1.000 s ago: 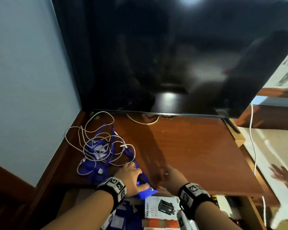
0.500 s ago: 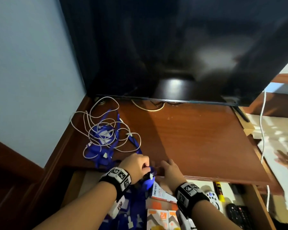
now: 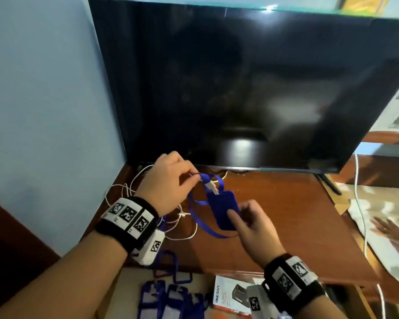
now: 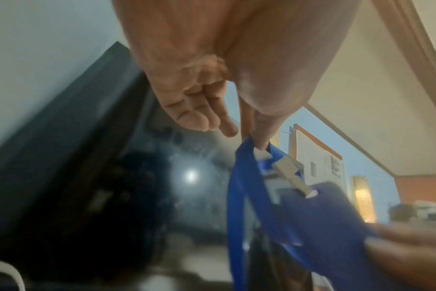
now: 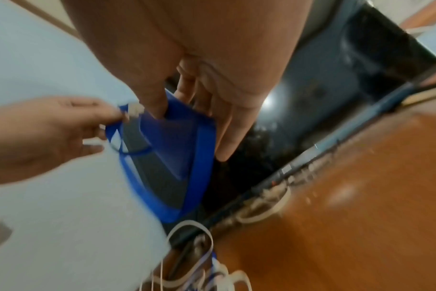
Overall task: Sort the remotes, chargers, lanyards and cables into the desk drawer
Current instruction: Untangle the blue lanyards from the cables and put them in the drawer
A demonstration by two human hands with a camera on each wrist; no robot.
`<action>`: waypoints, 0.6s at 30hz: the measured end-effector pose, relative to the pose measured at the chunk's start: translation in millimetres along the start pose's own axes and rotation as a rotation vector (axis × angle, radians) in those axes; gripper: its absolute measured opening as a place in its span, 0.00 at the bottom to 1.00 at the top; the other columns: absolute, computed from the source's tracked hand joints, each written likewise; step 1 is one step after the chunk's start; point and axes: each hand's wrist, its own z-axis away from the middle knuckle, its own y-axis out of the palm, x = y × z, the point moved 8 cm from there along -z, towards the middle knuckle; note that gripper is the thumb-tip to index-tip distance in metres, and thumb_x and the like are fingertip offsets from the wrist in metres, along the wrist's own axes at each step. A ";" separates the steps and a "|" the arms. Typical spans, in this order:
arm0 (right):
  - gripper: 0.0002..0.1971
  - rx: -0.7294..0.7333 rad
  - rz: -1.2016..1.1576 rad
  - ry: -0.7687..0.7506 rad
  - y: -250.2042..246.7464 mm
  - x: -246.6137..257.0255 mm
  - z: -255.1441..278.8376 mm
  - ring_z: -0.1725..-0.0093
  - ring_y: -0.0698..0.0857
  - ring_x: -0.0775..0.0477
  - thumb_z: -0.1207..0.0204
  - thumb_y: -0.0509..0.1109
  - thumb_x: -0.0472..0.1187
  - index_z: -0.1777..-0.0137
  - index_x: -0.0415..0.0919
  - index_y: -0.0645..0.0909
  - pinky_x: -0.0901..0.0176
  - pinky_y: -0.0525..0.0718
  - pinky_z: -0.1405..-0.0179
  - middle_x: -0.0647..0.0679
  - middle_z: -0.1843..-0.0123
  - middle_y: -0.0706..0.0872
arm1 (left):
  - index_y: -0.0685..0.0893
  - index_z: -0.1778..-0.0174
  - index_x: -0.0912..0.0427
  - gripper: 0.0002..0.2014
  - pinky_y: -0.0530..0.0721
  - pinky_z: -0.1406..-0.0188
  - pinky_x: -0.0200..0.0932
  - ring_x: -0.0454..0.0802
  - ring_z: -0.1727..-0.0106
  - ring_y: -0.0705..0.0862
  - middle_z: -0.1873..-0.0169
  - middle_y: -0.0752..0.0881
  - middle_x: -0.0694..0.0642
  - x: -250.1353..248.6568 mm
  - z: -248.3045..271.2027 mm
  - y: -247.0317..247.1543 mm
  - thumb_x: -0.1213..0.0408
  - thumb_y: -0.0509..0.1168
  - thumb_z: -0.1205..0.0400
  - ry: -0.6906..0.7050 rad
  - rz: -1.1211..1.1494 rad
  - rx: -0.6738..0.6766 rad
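A blue lanyard [image 3: 200, 217] with a blue card holder [image 3: 221, 210] hangs in the air above the wooden desk [image 3: 274, 215]. My left hand [image 3: 171, 183] pinches the strap top by its white clip [image 4: 290, 175], thumb against forefinger. My right hand [image 3: 251, 222] grips the card holder's lower end [image 5: 177, 141] between thumb and fingers. White cables [image 3: 129, 192] tangled with more blue lanyards lie on the desk's left, partly hidden by my left wrist. In the open drawer [image 3: 129, 286] below lie several blue lanyards [image 3: 171, 298] and a charger box [image 3: 233, 295].
A large black TV [image 3: 240, 88] stands along the back of the desk against a blue wall [image 3: 44, 100]. A white cable [image 3: 359, 203] hangs at the right edge. Another person's hand [image 3: 387, 229] shows at far right.
Both hands rose from the desk's front edge, lifting a blue lanyard and its card holder clear of the drawer; the view tilted up toward the TV.
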 end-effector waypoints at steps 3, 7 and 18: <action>0.06 -0.110 0.061 -0.139 -45.7 47.8 -19.2 0.51 0.86 0.61 0.20 0.77 0.44 0.54 0.48 0.81 0.70 0.80 0.49 0.54 0.51 0.87 | 0.84 0.51 0.44 0.07 0.78 0.49 0.43 0.45 0.48 0.75 0.53 0.76 0.43 14.5 -12.1 -17.4 0.47 0.69 0.16 0.017 -0.145 0.074; 0.08 -0.202 0.157 -0.244 -97.4 112.1 -34.1 0.59 0.83 0.55 0.19 0.76 0.44 0.53 0.44 0.80 0.76 0.75 0.63 0.50 0.62 0.86 | 0.78 0.53 0.43 0.06 0.80 0.54 0.45 0.44 0.55 0.78 0.56 0.78 0.43 32.1 -9.5 -24.7 0.48 0.67 0.15 -0.057 -0.196 0.165; 0.04 -0.125 -0.095 -0.354 -123.1 214.2 -55.4 0.71 0.86 0.47 0.19 0.77 0.40 0.51 0.44 0.85 0.42 0.91 0.76 0.45 0.61 0.87 | 0.59 0.13 0.33 0.46 0.68 0.20 0.41 0.33 0.16 0.66 0.16 0.69 0.37 -26.1 -38.6 -25.8 0.41 0.76 0.25 -0.091 0.691 0.205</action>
